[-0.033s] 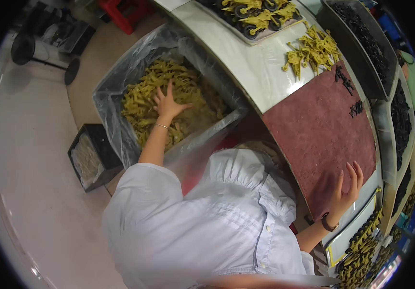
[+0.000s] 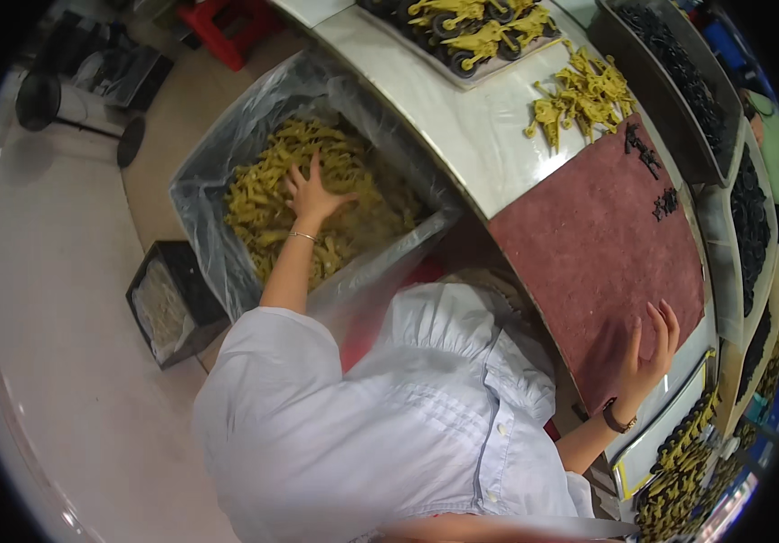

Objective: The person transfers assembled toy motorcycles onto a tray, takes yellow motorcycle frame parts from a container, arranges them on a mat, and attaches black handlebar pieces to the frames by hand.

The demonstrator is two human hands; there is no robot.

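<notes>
My left hand (image 2: 315, 197) is spread with fingers apart over a heap of yellow plastic parts (image 2: 267, 204). These fill a bin lined with clear plastic film (image 2: 199, 176). Whether the fingertips touch the parts is hard to make out, but nothing is gripped. At the near edge of a dark red mat (image 2: 589, 244), my right hand (image 2: 650, 357) is raised with its fingers loosely bent and apart, holding nothing. Small black parts (image 2: 645, 152) lie in two groups at the mat's far right. Beyond the mat sits a pile of loose yellow parts (image 2: 584, 95).
A tray of yellow toy motorcycles with black wheels (image 2: 480, 32) stands at the table's far end. Along the right are a metal bin of black parts (image 2: 670, 63) and a tub of black rings (image 2: 750, 226). A black box (image 2: 172, 299) and red stool (image 2: 231, 32) stand on the floor.
</notes>
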